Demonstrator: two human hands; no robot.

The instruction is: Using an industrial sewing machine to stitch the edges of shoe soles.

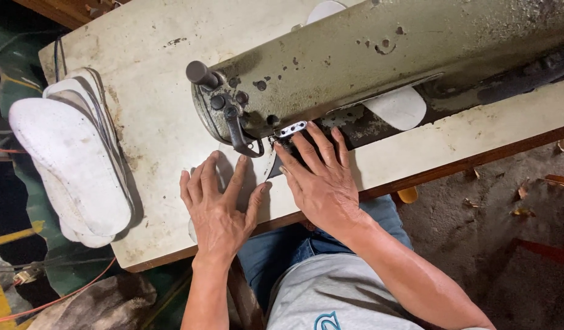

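Bright overhead light, sharp focus, dim edges

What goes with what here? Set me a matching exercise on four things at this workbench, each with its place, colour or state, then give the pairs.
Things:
1. stack of white soles
2. sewing machine
3. left hand
4. right hand

Descriptions:
A. fingers reaching under the machine's head
B. lying at the left end of the table
C. olive green, with worn, chipped paint
D. spread flat on the tabletop, fingers apart, just left of the other hand

Pairs: 1-B, 2-C, 3-D, 4-A
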